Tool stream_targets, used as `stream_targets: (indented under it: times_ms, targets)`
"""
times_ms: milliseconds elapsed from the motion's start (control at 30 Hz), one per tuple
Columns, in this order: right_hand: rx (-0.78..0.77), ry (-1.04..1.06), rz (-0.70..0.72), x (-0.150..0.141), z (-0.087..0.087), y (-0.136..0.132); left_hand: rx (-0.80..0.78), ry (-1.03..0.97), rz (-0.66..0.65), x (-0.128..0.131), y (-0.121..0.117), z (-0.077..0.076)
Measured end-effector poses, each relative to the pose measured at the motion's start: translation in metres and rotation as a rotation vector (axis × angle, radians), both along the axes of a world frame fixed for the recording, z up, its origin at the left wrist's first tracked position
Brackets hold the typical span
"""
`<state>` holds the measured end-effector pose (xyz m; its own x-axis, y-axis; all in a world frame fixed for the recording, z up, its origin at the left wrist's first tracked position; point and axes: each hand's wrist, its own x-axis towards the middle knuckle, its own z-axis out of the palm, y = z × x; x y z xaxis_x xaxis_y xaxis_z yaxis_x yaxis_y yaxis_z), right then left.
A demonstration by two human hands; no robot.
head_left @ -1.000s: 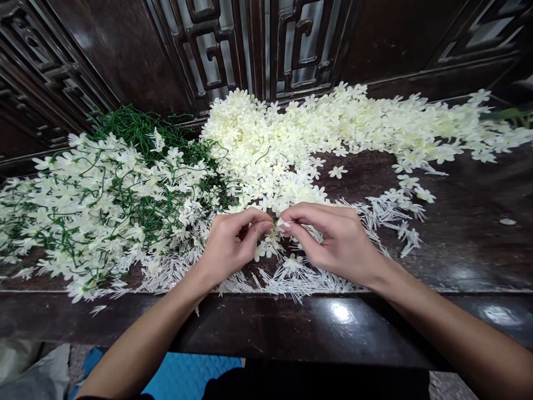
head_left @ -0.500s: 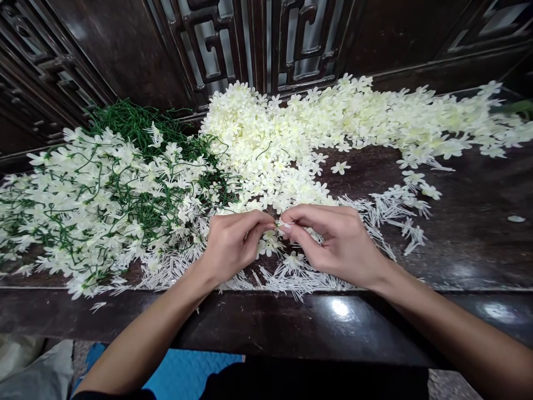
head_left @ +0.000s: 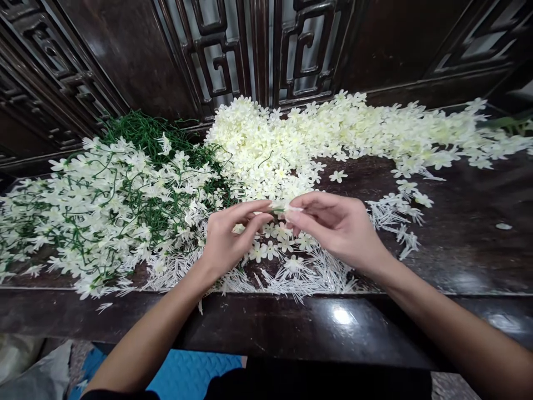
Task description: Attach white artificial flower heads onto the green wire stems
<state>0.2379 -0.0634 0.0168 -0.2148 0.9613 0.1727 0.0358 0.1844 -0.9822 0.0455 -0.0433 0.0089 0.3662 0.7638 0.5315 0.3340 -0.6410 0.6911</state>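
Observation:
My left hand (head_left: 233,233) is closed, thumb and forefinger at one end of a thin green stem (head_left: 277,210). My right hand (head_left: 343,225) pinches a small white artificial flower (head_left: 295,209) at the stem's other end; the fingers partly hide it. Both hands hover over the dark wooden bench, fingertips a short way apart. Loose flower heads (head_left: 270,250) lie just below them, among thin white stamen sticks (head_left: 308,275). Behind the hands spreads a heap of pale yellow-white flower heads (head_left: 266,150).
Left of my hands lies a pile of white flowers on green stems (head_left: 112,200), with a tangle of bare green stems (head_left: 141,130) behind it. A carved wooden lattice back (head_left: 260,50) rises behind the bench (head_left: 466,250). A blue mat (head_left: 195,372) lies on the floor below.
Both hands have risen slightly away from me, and their fingertips have moved a little apart. More of the green stem now shows between them. The whole view has shifted slightly.

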Motion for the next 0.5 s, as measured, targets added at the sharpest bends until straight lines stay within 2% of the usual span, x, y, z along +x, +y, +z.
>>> stream_targets:
  times_ms: [100, 233, 333, 500]
  targets:
    - [0.054, 0.045, -0.102, 0.007, -0.002, 0.007, -0.184, -0.156, 0.055, -0.004, 0.005, 0.000]
    - [0.068, 0.150, -0.179, 0.013, -0.006, 0.015, -0.196, -0.217, 0.108, -0.009, 0.012, -0.001]
    - [0.066, 0.200, -0.201, 0.014, -0.006, 0.017, -0.057, -0.233, 0.199, -0.014, 0.015, 0.003]
    - [0.061, 0.206, -0.212, 0.015, -0.006, 0.018, 0.370, -0.374, 0.498, -0.022, 0.020, 0.018]
